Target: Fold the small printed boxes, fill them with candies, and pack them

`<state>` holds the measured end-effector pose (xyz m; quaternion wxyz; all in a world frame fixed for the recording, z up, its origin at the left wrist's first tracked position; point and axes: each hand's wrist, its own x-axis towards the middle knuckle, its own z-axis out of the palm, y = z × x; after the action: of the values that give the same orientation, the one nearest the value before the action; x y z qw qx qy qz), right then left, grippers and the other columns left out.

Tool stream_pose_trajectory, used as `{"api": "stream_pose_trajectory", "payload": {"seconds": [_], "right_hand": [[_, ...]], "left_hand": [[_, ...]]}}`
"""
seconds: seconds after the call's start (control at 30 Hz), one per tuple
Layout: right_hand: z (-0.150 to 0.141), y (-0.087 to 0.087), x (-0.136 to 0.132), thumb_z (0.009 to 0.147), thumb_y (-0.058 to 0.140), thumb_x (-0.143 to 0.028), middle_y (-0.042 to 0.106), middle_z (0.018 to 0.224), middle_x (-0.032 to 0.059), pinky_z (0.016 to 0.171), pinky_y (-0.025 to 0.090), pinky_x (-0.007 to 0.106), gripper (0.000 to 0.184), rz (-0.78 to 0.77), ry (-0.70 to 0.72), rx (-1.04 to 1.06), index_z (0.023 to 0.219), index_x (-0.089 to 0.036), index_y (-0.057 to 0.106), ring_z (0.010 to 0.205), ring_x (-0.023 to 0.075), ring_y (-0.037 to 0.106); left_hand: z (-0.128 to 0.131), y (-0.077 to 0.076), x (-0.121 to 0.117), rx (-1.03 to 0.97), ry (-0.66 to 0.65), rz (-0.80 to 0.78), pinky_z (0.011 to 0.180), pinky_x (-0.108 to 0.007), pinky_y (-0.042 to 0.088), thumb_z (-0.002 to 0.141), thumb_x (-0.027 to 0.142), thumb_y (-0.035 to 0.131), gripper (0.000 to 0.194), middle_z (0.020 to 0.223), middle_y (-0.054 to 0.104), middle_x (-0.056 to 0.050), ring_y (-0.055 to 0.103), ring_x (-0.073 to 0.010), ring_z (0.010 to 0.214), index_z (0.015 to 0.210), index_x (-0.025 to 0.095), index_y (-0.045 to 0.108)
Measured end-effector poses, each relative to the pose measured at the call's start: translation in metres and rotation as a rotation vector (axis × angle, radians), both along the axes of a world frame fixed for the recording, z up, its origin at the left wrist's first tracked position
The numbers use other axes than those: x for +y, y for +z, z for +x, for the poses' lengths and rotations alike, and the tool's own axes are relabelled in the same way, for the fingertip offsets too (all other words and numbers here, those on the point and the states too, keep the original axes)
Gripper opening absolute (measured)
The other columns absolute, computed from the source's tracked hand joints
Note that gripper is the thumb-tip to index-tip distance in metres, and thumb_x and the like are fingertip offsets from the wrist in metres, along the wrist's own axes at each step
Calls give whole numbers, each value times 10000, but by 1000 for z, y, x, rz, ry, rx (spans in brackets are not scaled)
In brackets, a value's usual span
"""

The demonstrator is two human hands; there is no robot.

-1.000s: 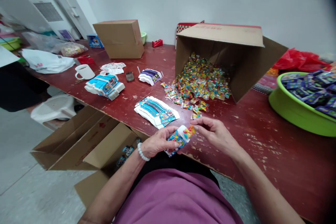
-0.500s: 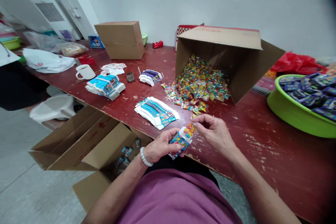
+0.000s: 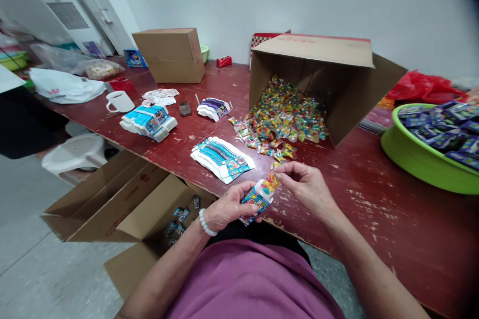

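Note:
My left hand [image 3: 235,204] is wrapped around a small blue printed candy box [image 3: 254,205], tilted, with its top flaps up. At the box's mouth is a clear packet of colourful candy [image 3: 269,184], its lower part among the flaps. My right hand [image 3: 305,184] pinches the packet's upper end between thumb and fingertips. Beyond the hands, a fanned stack of flat blue cartons [image 3: 222,159] lies on the table. Many wrapped candy packets [image 3: 290,114] spill out of a cardboard box [image 3: 350,94] lying on its side.
On the red table [image 3: 374,224] stand bundled cartons [image 3: 149,122], purple cartons [image 3: 214,108], a white mug [image 3: 120,101] and a closed cardboard box [image 3: 168,55]. A green basin [image 3: 422,169] holds purple boxes at right. Below the edge, an open carton [image 3: 149,214] contains several small boxes.
Both hands keep their hold on the box and the packet with almost no motion. The view has shifted very slightly.

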<state>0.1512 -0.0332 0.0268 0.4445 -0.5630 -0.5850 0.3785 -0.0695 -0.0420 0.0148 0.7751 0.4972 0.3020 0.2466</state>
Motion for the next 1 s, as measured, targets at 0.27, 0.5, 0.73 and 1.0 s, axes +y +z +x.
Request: {"api": "stream_pose_trajectory", "payload": {"seconds": [0.27,0.5,0.73,1.0], "right_hand": [[2,-2,-2,774,696,-414,712,784,50,610,442,288,262,-28,-4,21,864,-169,721,656,172,592],[3,-4,-4,733,731,-428,692,728,33,581,438,272,279,-39,-39,86,828,-167,711,623,157,577],[3,-2,-5,725,728,-415,689,727,35,592,444,276,256,-36,-55,90,793,-169,711,633,158,571],[3,-3,-8,712,739,-412,684,713,34,565,426,264,268,-52,-75,125,791,-157,714,599,142,548]], "left_hand": [[7,2,-2,8,24,-36,582,-210,444,750,377,780,476,894,635,-38,646,-135,662,1128,161,586],[10,2,-2,6,32,-32,567,-202,436,761,378,772,455,882,637,-30,638,-128,648,1121,166,589],[11,1,-3,26,45,-27,565,-206,432,756,394,774,436,855,634,-22,636,-129,637,1080,169,587],[12,-1,-2,38,36,-47,578,-209,438,762,381,769,436,876,633,-28,646,-140,671,1100,172,590]]}}
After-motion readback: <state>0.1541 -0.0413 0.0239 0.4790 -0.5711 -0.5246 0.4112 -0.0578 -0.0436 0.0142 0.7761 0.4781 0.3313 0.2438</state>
